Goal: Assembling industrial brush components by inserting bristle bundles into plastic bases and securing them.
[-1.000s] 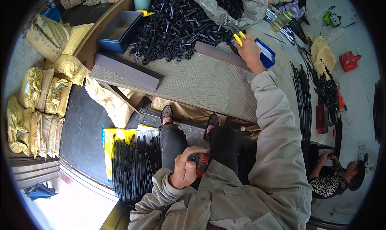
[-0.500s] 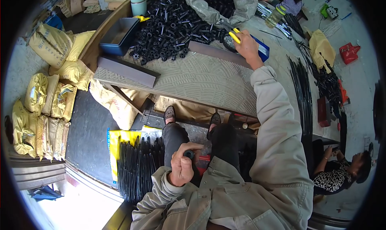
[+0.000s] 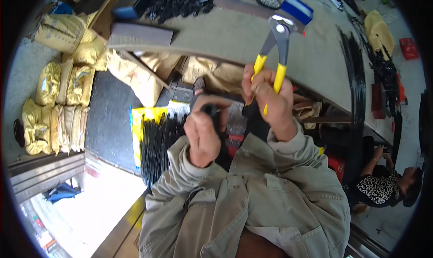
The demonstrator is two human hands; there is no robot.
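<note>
My right hand grips a pair of pincers with yellow handles, jaws up and slightly apart, held over my lap. My left hand is closed around a short black tube just left of the pincers, its end pointing up. The two hands are close together but apart. Both sleeves are grey-beige. A heap of black tubes lies at the far end of the cloth-covered worktable.
A bundle of long black rods on yellow sheeting lies by my left knee. Yellow sacks are stacked at left. A blue box sits on the table. Another person sits at lower right beside curved black rods.
My right hand came back from the far table edge with the pincers and now holds them over my lap. My left hand rose with the black tube. The view tilted down.
</note>
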